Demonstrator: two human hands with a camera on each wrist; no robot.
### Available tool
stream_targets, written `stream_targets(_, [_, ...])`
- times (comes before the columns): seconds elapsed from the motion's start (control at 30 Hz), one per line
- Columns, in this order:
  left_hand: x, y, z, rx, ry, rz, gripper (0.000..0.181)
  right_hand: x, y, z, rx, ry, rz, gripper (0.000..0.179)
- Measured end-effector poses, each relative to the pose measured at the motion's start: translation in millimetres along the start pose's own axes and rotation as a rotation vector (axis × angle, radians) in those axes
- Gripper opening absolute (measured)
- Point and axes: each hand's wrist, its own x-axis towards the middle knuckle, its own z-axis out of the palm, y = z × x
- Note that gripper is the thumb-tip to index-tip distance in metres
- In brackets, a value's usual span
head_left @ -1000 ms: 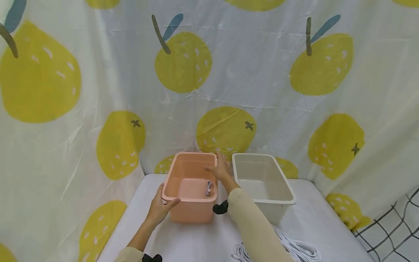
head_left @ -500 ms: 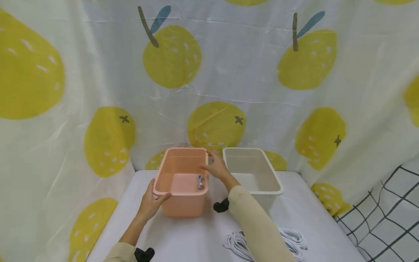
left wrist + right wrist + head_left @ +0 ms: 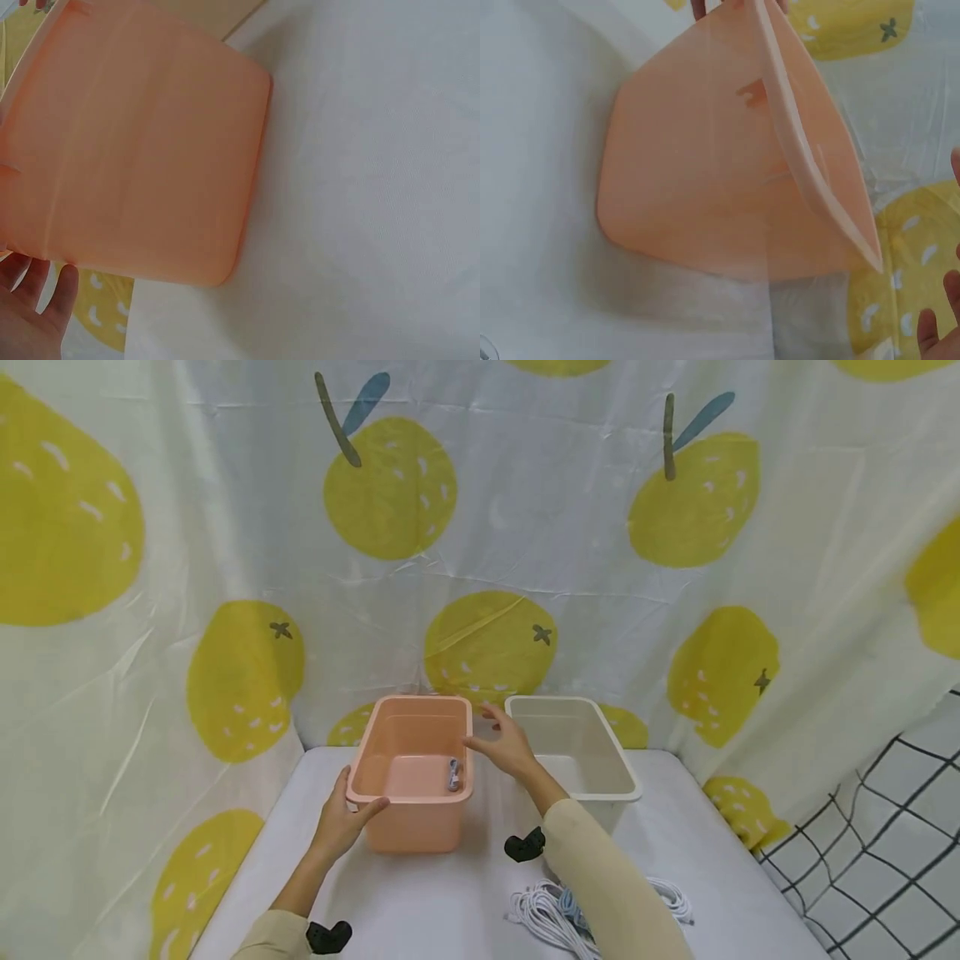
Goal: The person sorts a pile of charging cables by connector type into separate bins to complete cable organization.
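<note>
here, a peach plastic bin (image 3: 415, 824), a folded cable (image 3: 453, 775) lying inside, is standing on a white table (image 3: 427, 906). the left hand (image 3: 340, 820) is gripping the bin's near-left corner; the right hand (image 3: 510, 749), fingers parted, is hovering beside the right rim, near a cream bin (image 3: 577, 737).

We can't identify the small item (image 3: 453, 775) in the peach bin (image 3: 412, 828) — too tiny; lower right, a sleeve (image 3: 611, 885) hides part of the white cables (image 3: 546, 917) from us.
</note>
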Motion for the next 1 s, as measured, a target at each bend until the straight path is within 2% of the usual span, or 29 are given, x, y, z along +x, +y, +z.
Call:
stream_targets(0.27, [-1.0,3.6,-1.2,0.012,-0.007,-0.007,0.109,-22.1,5,-18,0.046,0.071,-0.025,0.070])
stream_targets(0.53, [-2.0,4.6,0.4,0.028,-0.033,-0.064,0.111,-39.8,16,-35,0.056,0.108,-0.034,0.067])
stream_targets(0.8, [-3.3,4.8,-2.0,0.023,-0.034,-0.065,0.113,-49.2,18,-49,0.110,0.088,-0.021,0.068])
stream_targets(1.0, [-3.0,4.1,-0.3,0.019,-0.034,-0.055,0.112,-63.0,16,-62,0.111,0.100,-0.054,0.066])
